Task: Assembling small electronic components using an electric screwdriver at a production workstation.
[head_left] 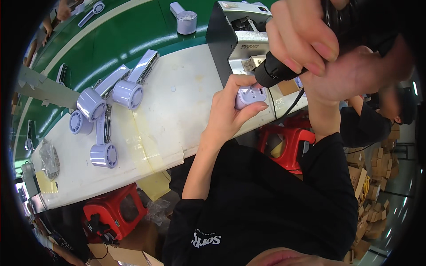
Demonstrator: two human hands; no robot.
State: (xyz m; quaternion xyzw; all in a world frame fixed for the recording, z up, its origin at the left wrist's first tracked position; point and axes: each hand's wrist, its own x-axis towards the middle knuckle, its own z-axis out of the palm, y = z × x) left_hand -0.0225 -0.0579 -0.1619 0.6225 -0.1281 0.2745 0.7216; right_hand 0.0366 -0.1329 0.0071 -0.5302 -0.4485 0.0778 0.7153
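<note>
My left hand [230, 106] is closed round a small lavender plastic housing [251, 96], holding it upright over the front of the bench. Holes show in its top face. My right hand [310, 48] grips a black electric screwdriver [277, 70] that slants down to the left. The tip of the screwdriver is at the housing's top; whether it sits in a hole is too small to tell. Just beyond my hands stands a black and silver bench machine [239, 40]. Several lavender handheld fan bodies [128, 93] with uncovered handles lie on the left part of the bench.
The white bench [177, 97] borders a green conveyor belt [128, 26] carrying more fan parts [185, 20]. A black cable [293, 106] hangs by the bench edge. Red stools [286, 146] stand below. Another person [372, 119] is at the right, near cardboard boxes [377, 173].
</note>
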